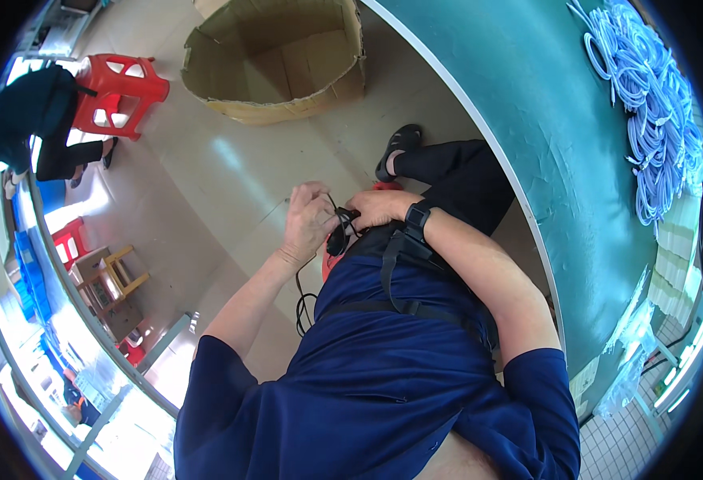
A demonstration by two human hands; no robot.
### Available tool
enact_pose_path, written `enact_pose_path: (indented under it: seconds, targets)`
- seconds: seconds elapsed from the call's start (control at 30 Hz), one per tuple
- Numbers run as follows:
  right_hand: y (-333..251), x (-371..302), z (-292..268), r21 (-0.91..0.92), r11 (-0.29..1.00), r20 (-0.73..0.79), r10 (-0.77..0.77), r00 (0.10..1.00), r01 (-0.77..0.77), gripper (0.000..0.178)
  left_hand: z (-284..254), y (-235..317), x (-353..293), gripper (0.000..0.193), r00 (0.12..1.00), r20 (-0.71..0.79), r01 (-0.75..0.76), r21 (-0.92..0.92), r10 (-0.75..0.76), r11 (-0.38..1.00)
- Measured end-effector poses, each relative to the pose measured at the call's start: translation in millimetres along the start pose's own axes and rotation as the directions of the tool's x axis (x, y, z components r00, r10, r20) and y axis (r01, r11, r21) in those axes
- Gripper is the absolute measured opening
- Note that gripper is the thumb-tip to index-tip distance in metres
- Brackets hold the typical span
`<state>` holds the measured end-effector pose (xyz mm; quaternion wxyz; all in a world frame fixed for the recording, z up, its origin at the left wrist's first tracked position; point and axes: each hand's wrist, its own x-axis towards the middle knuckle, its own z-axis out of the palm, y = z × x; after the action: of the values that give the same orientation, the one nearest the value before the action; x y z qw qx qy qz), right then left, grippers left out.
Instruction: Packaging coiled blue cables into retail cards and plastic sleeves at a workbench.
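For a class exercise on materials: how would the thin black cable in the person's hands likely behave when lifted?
Probably floppy: the black cable sags in loose loops below the left hand. Likely light, since it looks thin and both hands, right hand too, hold it by the fingers. It may tangle.

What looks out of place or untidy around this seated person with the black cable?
Two things stand out. The large brown cardboard box on the floor has a bent, ragged rim. The pale blue cables lie in a loose tangle on the green table. Both the left hand and right hand hold the thin black cable.
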<state>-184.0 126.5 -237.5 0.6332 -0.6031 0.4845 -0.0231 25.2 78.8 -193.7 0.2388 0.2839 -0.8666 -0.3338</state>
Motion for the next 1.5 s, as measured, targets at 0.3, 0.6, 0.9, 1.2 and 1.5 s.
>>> enact_pose_path:
  seconds: [0.3, 0.6, 0.9, 1.2, 1.5]
  targets:
    - [2, -3, 1, -0.027, 1.000, -0.036, -0.005, 0.999, 0.004, 0.045, 2, -8, -19, 0.035, 0.717, 0.384, 0.631, 0.000, -0.582, 0.776]
    - [-2, -9, 9, -0.168, 0.981, -0.211, 0.058, 0.976, -0.095, 0.041, 17, 17, -30, 0.075, 0.445, 0.611, 0.865, -0.483, -0.654, 0.137]
    - [-12, -13, -3, -0.080, 0.990, -0.077, 0.112, 0.991, -0.118, 0.037, -2, -11, -12, 0.071, 0.418, 0.714, 0.883, -0.175, -0.562, 0.435]
    - [-4, -12, 1, -0.075, 0.986, -0.088, 0.144, 0.986, -0.151, 0.036, 6, 1, -34, 0.064, 0.386, 0.807, 0.760, -0.004, -0.447, 0.649]
    - [-4, -10, 2, -0.104, 0.991, -0.074, 0.076, 0.994, -0.084, 0.043, -29, -16, 8, 0.033, 0.427, 0.704, 0.693, 0.148, -0.567, 0.706]
